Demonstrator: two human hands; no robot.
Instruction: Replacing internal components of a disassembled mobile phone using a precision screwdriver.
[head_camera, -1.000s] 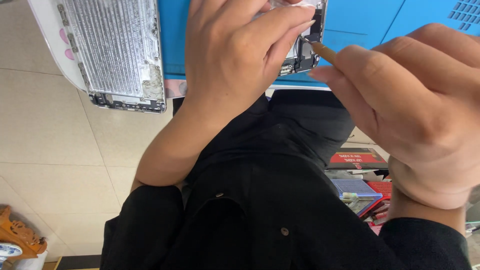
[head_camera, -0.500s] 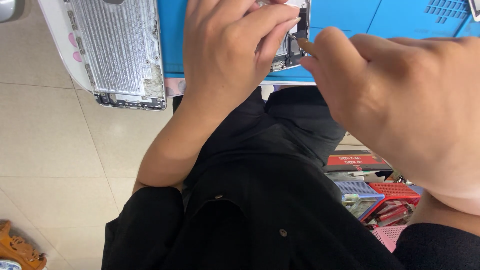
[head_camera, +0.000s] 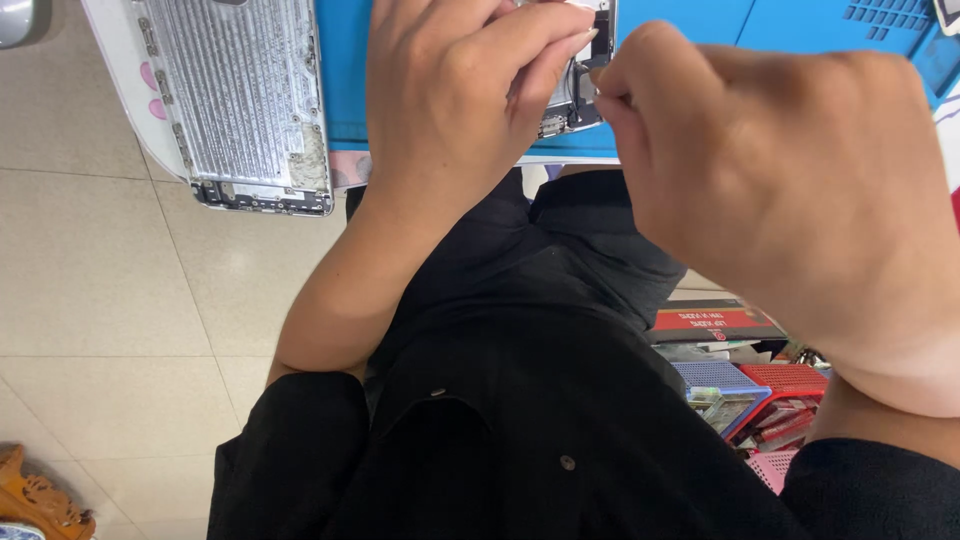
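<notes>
Head view looks straight down past the person's black clothing to a tiled floor (head_camera: 90, 300), with the edge of a counter running along the top of the frame. At the far left of that counter lies an opened silver device shell (head_camera: 235, 100), its ribbed metal inside facing up and its lower edge hanging just past the counter's rim. Just beside it to the right starts a blue work mat (head_camera: 800, 30) that covers the rest of the counter top.

Left hand (head_camera: 455, 100) comes up from the bare forearm at the middle of the frame and rests on the mat, its fingers curled down and closed around the near side of a small opened phone body (head_camera: 575, 95). Only a narrow strip of that phone body shows, dark parts and a silver connector, wedged between the two hands at the counter's front edge.

Right hand (head_camera: 790, 200) sits immediately to the right, bunched into a loose fist with its fingertips pinched together and pressed against the phone body's exposed edge. Whether those fingertips hold anything cannot be told, since the knuckles cover them.

Below the right wrist, on the floor side, stand a blue plastic basket (head_camera: 722, 378) and a red plastic basket (head_camera: 795, 385) filled with small packets.
</notes>
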